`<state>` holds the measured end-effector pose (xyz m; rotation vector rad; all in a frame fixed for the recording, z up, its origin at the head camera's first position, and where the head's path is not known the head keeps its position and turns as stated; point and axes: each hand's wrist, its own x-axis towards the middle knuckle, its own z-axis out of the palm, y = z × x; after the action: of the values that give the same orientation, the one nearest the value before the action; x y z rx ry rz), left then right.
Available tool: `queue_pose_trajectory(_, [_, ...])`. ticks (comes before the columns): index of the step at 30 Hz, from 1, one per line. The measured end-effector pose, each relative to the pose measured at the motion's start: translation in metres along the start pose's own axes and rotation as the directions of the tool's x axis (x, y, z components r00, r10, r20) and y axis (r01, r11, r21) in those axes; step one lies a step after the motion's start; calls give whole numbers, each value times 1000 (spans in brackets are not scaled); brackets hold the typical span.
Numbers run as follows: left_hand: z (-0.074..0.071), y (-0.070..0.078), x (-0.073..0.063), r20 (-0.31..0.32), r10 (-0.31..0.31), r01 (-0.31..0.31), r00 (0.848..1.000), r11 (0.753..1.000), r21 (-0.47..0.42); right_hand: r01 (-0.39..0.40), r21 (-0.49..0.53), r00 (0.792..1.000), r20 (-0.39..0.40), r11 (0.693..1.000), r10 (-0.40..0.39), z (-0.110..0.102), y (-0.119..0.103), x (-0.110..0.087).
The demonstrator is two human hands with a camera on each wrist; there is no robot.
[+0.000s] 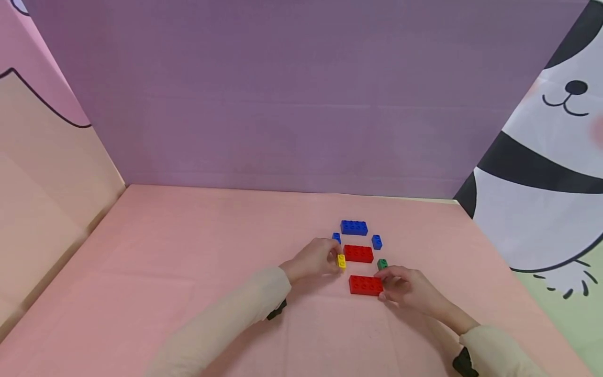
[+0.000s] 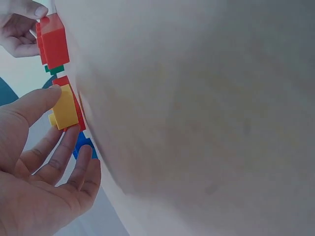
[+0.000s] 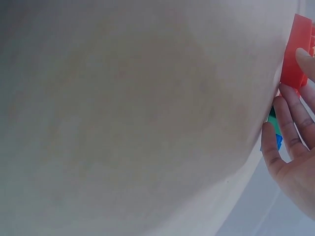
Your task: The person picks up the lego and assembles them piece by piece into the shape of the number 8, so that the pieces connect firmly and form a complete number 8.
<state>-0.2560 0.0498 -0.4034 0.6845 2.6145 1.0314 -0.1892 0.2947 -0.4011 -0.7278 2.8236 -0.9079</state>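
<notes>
My left hand [image 1: 314,258] pinches a small yellow toy brick [image 2: 66,107] between thumb and fingers, left of the rear red brick [image 1: 358,254]. With thumb and fingers, my right hand [image 1: 409,287] holds the right end of the front red brick [image 1: 366,285], the one closest to me. Just beyond those fingers sits a small green brick [image 1: 382,264]. In the right wrist view, the thumb lies on the side of that front red brick [image 3: 294,54], and the other fingers partly hide the green brick [image 3: 273,125].
Farther back lies a long blue brick [image 1: 354,227]. Two small blue bricks, one on the left [image 1: 336,237] and one on the right [image 1: 377,242], stand nearer. A pink cloth [image 1: 212,235] covers the table, which meets a purple backdrop [image 1: 292,104].
</notes>
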Motion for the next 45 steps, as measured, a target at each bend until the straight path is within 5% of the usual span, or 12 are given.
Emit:
queue_pose_trajectory(20, [-11, 23, -19, 27, 90, -90, 996, 996, 3, -30, -2, 1000, -4, 1000, 30, 1, -1, 0])
queue_pose_trajectory(34, [-1, 28, -28, 58, 113, -111, 992, 993, -32, -15, 1, 1000, -25, 1000, 15, 1, -2, -1])
queue_pose_trajectory(45, [7, 25, -31, 47, 155, -157, 987, 987, 32, 17, 12, 1000, -15, 1000, -17, 0, -2, -1])
